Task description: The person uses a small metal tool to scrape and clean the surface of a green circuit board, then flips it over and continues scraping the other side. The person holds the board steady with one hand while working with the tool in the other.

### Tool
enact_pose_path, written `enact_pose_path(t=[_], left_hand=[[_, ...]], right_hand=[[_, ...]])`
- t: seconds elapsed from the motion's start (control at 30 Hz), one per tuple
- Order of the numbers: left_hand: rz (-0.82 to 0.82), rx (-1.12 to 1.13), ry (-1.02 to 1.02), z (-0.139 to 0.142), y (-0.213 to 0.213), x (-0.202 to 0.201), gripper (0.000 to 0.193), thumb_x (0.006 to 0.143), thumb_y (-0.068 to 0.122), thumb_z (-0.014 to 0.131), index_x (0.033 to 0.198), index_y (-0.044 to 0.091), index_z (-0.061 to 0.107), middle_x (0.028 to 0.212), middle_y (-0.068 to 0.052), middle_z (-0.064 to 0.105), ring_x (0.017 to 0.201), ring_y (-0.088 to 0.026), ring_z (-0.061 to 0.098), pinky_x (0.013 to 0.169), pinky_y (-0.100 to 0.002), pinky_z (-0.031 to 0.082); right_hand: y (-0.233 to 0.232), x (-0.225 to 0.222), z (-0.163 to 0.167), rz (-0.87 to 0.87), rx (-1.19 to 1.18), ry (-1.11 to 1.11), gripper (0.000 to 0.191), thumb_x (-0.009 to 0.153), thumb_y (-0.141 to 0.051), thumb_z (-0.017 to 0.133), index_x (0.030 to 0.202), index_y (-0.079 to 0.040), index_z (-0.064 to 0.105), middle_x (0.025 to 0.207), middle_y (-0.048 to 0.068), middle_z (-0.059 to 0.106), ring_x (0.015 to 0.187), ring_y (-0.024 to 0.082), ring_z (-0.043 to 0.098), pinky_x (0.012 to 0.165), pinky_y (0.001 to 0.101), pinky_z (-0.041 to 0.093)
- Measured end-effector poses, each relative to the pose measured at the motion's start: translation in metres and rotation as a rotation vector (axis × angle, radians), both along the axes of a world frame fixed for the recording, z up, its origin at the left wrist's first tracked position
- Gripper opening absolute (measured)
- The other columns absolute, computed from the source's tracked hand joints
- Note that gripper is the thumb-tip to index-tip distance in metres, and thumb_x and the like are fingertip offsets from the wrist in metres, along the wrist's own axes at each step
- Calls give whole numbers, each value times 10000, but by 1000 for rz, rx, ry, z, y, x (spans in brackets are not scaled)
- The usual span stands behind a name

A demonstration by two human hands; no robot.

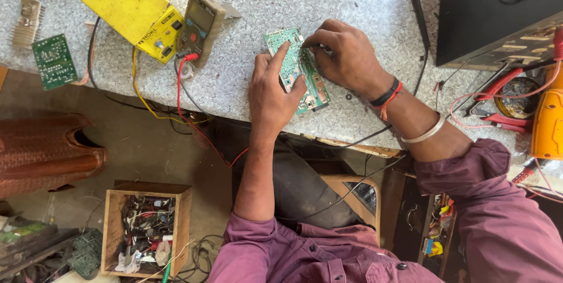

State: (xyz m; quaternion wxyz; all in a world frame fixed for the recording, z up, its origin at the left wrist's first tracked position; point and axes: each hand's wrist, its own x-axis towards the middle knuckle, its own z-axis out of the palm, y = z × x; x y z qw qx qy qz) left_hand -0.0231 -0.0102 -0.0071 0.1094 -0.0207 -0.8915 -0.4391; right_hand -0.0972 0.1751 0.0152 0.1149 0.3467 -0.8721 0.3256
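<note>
green circuit board point(291, 60) (seemingly flat) lies between left hand point(271, 90) and right hand point(343, 54).

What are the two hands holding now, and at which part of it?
Both hold the green circuit board on the worktop: the left hand lies over its left edge, the right hand grips its upper right edge.

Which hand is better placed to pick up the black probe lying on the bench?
Right. The right hand lies nearer the black probe; the left hand is across the circuit board.
</note>
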Motion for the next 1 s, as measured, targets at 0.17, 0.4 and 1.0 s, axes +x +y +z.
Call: enact_pose_path(t=[0.17, 0.4, 1.0], left_hand=[[-5, -29, 49, -1, 0, 0, 685, 828, 212, 792, 1459, 79, 561, 1115, -134, 557, 1056, -319, 619, 925, -455, 506], [3, -30, 19, 0, 0, -1, 686, 821, 226, 799, 1449, 82, 564, 1103, -138, 553, 1037, -316, 621, 905, -452, 507], [-2, -9, 23, -1, 0, -1, 688, 828, 213, 791, 1465, 93, 560, 1104, -123, 563, 1043, -308, 620, 922, -446, 510]], right_hand=[[0, 0, 1, -29, 7, -27, 135, 913, -43, 677, 1007, -70, 772, 946, 116, 682, 846, 313, 682, 746, 443, 560], [-2, 1, 0, -20, 13, -2, 111, 927, -56, 687, 1000, -66, 770, 958, 116, 684, 846, 311, 684, 747, 441, 562], [-2, 2, -2, -3, 24, 22, 126, 910, -46, 698, 1012, -57, 770, 945, 118, 680, 871, 318, 682, 756, 437, 561]])
